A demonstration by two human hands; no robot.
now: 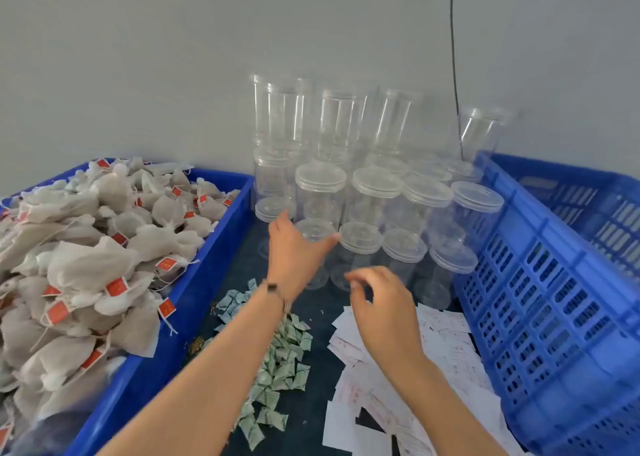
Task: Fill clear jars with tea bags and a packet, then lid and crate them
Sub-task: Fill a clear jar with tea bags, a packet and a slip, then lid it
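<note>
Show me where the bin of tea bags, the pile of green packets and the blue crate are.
bin of tea bags (194, 282): head view, on the bin's blue right wall.
pile of green packets (284, 362): head view, middle of the pile on the dark table.
blue crate (540, 299): head view, on its slotted near wall.

The tea bags (86, 268) are off-white mesh with red-orange tags, heaped in a solid blue bin (221, 247). The jars (320, 195) are clear, the crate (540, 299) is blue with a slotted grid pattern. Small packets (284, 369) are green-and-white printed, paper slips (381, 396) white, on a dark navy surface (311, 421).
</note>
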